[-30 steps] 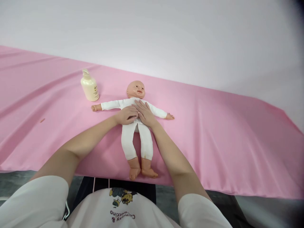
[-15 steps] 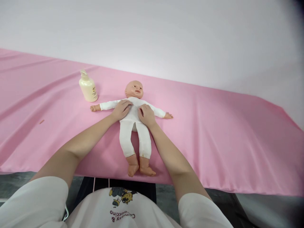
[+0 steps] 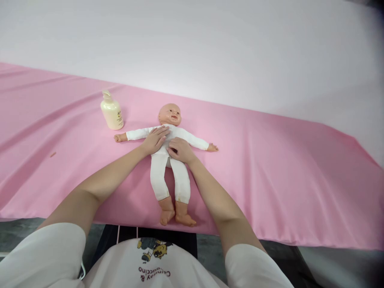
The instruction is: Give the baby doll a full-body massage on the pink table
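A baby doll (image 3: pixel 170 168) in a white bodysuit lies on its back on the pink sheet (image 3: pixel 270 176), arms spread, feet near the front edge. My left hand (image 3: pixel 154 139) rests flat on the doll's chest, fingers apart and pointing toward its head. My right hand (image 3: pixel 179 149) lies on the doll's belly with the fingers bent inward, touching the fabric. Neither hand grips anything.
A cream pump bottle (image 3: pixel 111 113) stands upright on the sheet, left of the doll's head. A small brown speck (image 3: pixel 53 154) lies far left. A white wall (image 3: pixel 210 48) rises behind the table.
My left hand has slid from the doll's belly up onto its chest. My right hand has come back down toward the belly with its fingers curled inward.
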### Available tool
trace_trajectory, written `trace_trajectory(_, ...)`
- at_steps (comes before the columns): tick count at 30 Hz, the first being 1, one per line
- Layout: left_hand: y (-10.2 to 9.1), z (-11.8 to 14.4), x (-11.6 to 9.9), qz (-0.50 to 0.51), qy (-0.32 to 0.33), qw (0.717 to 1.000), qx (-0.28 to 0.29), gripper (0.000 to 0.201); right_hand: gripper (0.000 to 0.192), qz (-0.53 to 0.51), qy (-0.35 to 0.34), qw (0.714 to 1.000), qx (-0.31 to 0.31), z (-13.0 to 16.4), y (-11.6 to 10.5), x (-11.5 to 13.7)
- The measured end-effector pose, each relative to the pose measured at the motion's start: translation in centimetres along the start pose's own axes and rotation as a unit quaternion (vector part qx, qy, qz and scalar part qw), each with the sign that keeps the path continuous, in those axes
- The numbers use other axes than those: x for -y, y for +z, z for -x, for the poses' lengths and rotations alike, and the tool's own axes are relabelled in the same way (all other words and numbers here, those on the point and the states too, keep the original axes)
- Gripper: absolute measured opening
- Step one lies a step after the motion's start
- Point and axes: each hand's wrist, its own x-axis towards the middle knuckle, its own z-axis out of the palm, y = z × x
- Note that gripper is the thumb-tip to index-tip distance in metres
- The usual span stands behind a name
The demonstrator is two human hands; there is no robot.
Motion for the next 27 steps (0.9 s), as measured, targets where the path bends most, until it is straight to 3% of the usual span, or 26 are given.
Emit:
trace_trajectory(7,0.0,-0.1,0.2,0.000,-0.018,0.999,0.028,0.054,0.032,-0.031,0.029,0.999,-0.013,-0.2,0.2,-0.3)
trace_trajectory(12,0.9,-0.3,1.6,0.018,-0.061,0.998,-0.015,0.056,0.033,-0.046,0.110,0.992,-0.052,0.1,0.7,-1.1)
trace_trajectory(16,1.3,-0.2,1.8,-0.016,-0.121,0.992,-0.039,0.057,0.017,-0.038,0.176,0.977,-0.115,0.4,1.1,-1.6)
trace_trajectory(19,0.8,-0.1,1.2,-0.046,-0.121,0.991,-0.024,0.058,0.044,-0.052,0.213,0.965,-0.142,0.7,1.4,-2.1)
trace_trajectory(21,0.4,0.0,0.8,-0.052,-0.092,0.994,0.001,0.057,0.058,-0.072,0.219,0.967,-0.111,0.9,1.7,-2.7)
trace_trajectory(24,0.0,-0.1,0.9,-0.048,-0.083,0.995,0.011,0.057,0.059,-0.104,0.236,0.964,-0.064,1.2,2.1,-3.8)
trace_trajectory(27,0.3,-0.2,1.6,-0.068,-0.116,0.991,-0.018,0.059,0.066,-0.122,0.283,0.949,-0.072,1.6,2.4,-5.0)
